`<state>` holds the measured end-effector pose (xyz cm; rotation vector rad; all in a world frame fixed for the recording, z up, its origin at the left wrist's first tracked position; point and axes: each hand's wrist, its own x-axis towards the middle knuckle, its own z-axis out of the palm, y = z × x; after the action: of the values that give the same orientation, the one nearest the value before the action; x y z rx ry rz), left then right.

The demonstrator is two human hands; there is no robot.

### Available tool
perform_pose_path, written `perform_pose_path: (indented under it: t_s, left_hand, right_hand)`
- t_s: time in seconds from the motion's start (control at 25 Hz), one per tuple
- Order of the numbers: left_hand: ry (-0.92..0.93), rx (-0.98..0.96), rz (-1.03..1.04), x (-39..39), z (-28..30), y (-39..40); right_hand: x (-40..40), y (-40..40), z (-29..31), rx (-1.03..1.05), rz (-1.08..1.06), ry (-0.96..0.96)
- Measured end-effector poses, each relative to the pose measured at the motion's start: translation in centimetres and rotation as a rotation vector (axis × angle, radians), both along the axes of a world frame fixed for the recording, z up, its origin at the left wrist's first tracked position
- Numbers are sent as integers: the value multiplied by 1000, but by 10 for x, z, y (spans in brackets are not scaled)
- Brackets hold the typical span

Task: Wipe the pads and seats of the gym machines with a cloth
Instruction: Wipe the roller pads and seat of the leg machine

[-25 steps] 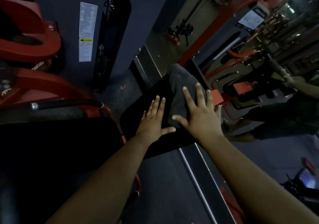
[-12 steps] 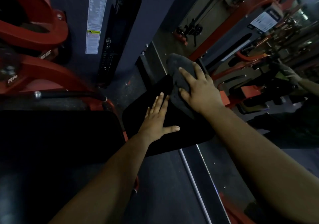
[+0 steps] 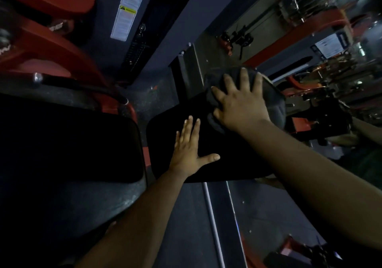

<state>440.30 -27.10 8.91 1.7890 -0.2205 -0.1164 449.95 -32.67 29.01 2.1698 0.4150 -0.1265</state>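
Your right hand (image 3: 240, 107) is spread wide, fingers straight, pressing the grey cloth (image 3: 275, 104) flat against the far end of the black seat pad (image 3: 227, 156). The cloth lies under and just beyond that palm, bunched a little at the thumb side and spilling toward the pad's far right edge. Your left hand (image 3: 187, 148) lies flat and open on the near half of the same pad, thumb stretched out to the right, holding nothing; it looks to be steadying the pad or simply bracing you.

As a judgement on progress: you are in the middle of wiping this one pad. The cloth sits at the far end, so the near half, including the patch under your left hand, would need a pass if it has not had one. The light is too dim to show any wet sheen or streaks, so you cannot tell from here which parts are already clean.

To the left of your left hand, just apart from this pad, is a second, larger black pad (image 3: 68, 143) on the red machine frame (image 3: 51, 46); no cloth is on it. More machines (image 3: 322, 46) stand beyond your right hand, so most of the task likely lies ahead.
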Motion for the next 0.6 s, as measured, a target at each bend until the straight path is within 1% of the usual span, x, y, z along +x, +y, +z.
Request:
perform_pose_path:
  t_s: [0.12, 0.2, 0.24, 0.28, 0.36, 0.4, 0.44, 0.48, 0.6]
  left_hand:
    - [85, -41, 49, -18, -19, -4]
    - [117, -47, 21, -23, -21, -2]
    - [124, -44, 0, -23, -20, 1]
    - [129, -35, -21, -23, -18, 4]
    - [144, -8, -69, -21, -13, 11]
    - [154, 3, -93, -21, -11, 13]
    - [161, 13, -107, -21, -8, 14]
    - [164, 22, -115, -22, -6, 14]
    - [176, 59, -130, -22, -4, 16]
  right_hand:
    - [8, 21, -29, -210, 115, 228]
    - [8, 23, -24, -272, 118, 245]
    - [6, 17, -11, -255, 86, 211]
    - [1, 9, 4, -187, 26, 164]
    - [-19, -13, 35, 45, -100, 83]
    - [-36, -22, 43, 128, -104, 56]
    - [-56, -30, 44, 140, -67, 36]
    - [-78, -37, 39, 96, -20, 30]
    - [-138, -55, 8, -30, 78, 91]
